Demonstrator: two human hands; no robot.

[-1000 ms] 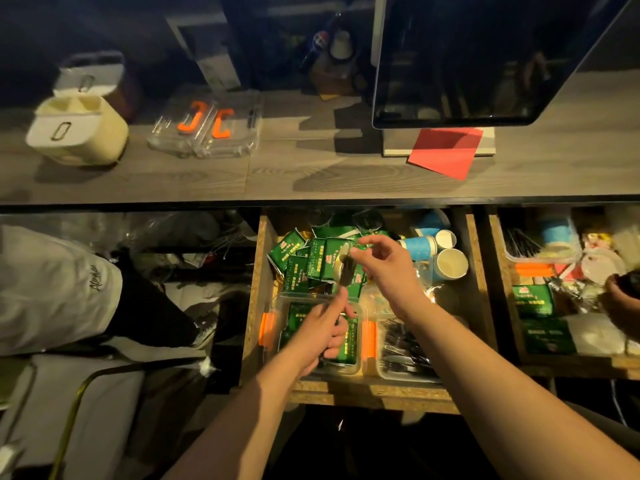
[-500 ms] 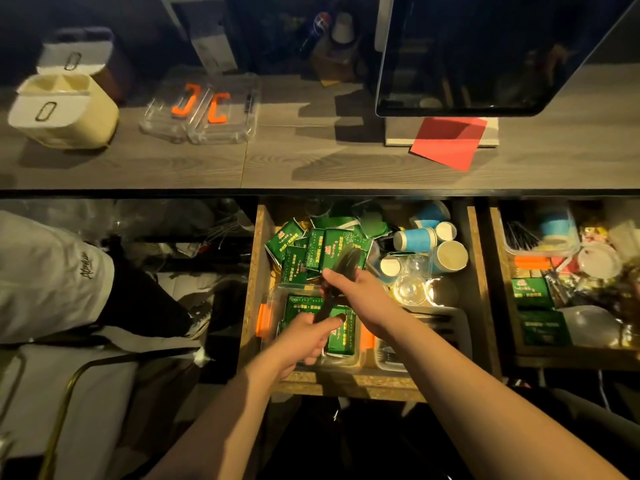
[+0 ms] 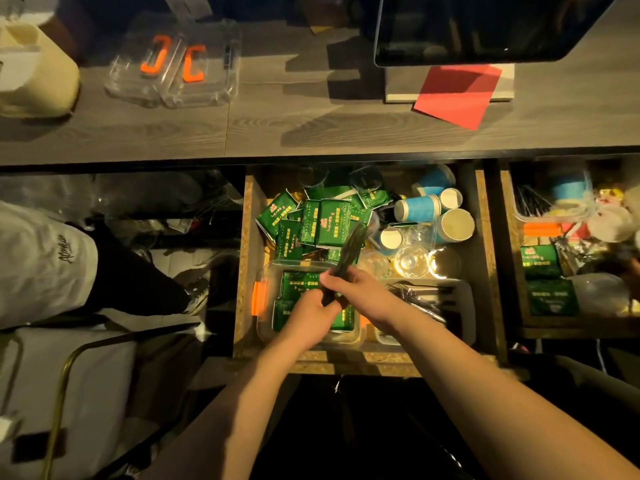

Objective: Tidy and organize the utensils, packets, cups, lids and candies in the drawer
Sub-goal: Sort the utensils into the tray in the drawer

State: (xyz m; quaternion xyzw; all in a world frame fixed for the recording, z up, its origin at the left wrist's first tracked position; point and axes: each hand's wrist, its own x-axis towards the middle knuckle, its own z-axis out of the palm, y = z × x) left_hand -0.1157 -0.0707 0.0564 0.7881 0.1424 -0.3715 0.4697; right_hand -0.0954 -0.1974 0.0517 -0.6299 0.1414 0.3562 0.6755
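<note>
Our fingers (image 3: 337,277) on both hands curl round 1 dark bundle of utensils (image 3: 348,258): the left hand (image 3: 313,315) grips its lower end, the right hand (image 3: 360,289) its middle. We hold it tilted above the open drawer (image 3: 247,258), below the worktop (image 3: 277,126). Under it sits a clear container (image 3: 268,306) of green packets (image 3: 294,289); loose green packets lie behind, blue cups (image 3: 417,209) to the right.

Your open drawer (image 3: 485,237) sits frame centre under the countertop (image 3: 277,133). Packets (image 3: 311,220) pile upper left in it, cups (image 3: 436,216) upper right. Two containers sit along the front: left one (image 3: 270,320) holds packets, right one (image 3: 460,306) utensils (image 3: 422,296). A second drawer (image 3: 512,271) lies at frame right.
</note>
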